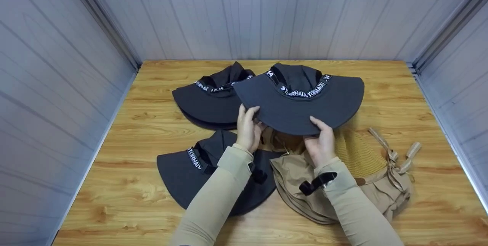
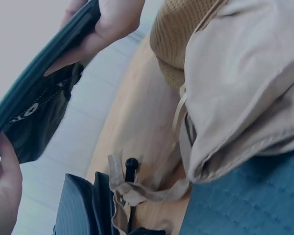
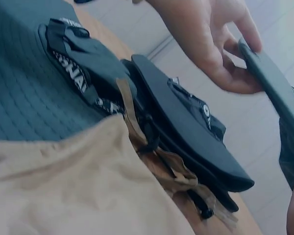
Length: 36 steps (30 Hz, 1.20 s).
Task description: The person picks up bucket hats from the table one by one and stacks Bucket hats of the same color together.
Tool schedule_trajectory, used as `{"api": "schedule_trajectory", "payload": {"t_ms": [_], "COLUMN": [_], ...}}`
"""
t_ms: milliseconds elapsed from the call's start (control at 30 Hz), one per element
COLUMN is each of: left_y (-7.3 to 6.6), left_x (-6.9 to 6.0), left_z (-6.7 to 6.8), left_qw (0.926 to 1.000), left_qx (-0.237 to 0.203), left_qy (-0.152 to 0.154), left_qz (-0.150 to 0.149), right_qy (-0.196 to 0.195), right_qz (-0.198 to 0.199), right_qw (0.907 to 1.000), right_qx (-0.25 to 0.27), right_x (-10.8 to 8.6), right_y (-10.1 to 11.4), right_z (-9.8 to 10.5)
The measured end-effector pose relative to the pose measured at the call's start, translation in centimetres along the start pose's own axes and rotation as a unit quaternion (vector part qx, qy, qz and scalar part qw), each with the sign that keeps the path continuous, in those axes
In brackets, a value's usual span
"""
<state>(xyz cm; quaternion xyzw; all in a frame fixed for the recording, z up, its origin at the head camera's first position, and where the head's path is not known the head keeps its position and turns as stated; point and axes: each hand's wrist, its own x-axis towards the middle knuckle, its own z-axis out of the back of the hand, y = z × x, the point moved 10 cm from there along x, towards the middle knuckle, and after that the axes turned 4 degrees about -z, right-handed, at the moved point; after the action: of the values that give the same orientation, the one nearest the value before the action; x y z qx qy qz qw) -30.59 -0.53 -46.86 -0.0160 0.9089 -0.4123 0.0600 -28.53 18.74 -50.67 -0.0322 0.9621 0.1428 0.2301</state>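
Both hands hold up a dark grey wide-brimmed bucket hat (image 1: 297,112) by the near edge of its brim, crown away from me. Lettering runs along the band inside it. My left hand (image 1: 248,129) pinches the brim's left part; its fingers are partly hidden. At the right part, my right hand (image 1: 321,145) grips the edge with the thumb on the near face and the fingers behind. Below the forearms lie another dark bucket hat (image 1: 179,177) and a pile of beige hats (image 1: 305,196), with a yellow knitted crown (image 1: 358,154) among them.
Behind the left hand sits a stack of dark bucket hats (image 1: 207,103), partly covered by the held hat. Beige ribbon ties (image 1: 396,162) stick out at the pile's right. Everything lies on a wooden tabletop (image 1: 126,200), with pale panel walls (image 1: 244,17) at the back and sides.
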Motion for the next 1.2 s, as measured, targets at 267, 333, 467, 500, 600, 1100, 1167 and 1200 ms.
{"api": "schedule_trajectory", "payload": {"t_ms": [267, 333, 467, 500, 600, 1100, 1167, 1200], "left_y": [1.7, 1.9, 2.0, 2.0, 2.1, 1.4, 1.2, 1.2], "left_x": [-0.9, -1.2, -1.4, -1.5, -1.4, -1.4, -1.4, -1.4], "left_z": [-1.0, -1.1, -1.3, -1.3, -1.2, 0.0, 0.2, 0.3], "left_qw": [0.9987, 0.9982, 0.9975, 0.9974, 0.9973, 0.9985, 0.9984, 0.9983], "left_qx": [-0.042, -0.046, -0.057, -0.059, -0.062, -0.010, -0.006, -0.004], "left_qy": [-0.010, -0.018, -0.025, -0.026, -0.032, -0.048, -0.050, -0.051], "left_qz": [0.026, 0.033, 0.033, 0.032, 0.023, 0.023, 0.027, 0.030], "right_qy": [0.020, 0.021, 0.021, 0.019, 0.016, 0.047, 0.053, 0.055], "right_qz": [0.004, 0.005, 0.005, 0.004, 0.002, 0.011, 0.006, 0.002], "right_qw": [0.9998, 0.9998, 0.9998, 0.9998, 0.9999, 0.9962, 0.9950, 0.9945], "right_qx": [-0.001, -0.003, -0.005, -0.004, 0.001, -0.072, -0.085, -0.089], "right_x": [-1.2, -1.4, -1.7, -1.7, -1.7, -2.0, -1.9, -1.9], "right_y": [-1.3, -1.5, -2.0, -2.0, -2.3, -1.7, -1.5, -1.4], "right_z": [-1.1, -1.3, -1.5, -1.5, -1.4, -1.2, -1.3, -1.3]}}
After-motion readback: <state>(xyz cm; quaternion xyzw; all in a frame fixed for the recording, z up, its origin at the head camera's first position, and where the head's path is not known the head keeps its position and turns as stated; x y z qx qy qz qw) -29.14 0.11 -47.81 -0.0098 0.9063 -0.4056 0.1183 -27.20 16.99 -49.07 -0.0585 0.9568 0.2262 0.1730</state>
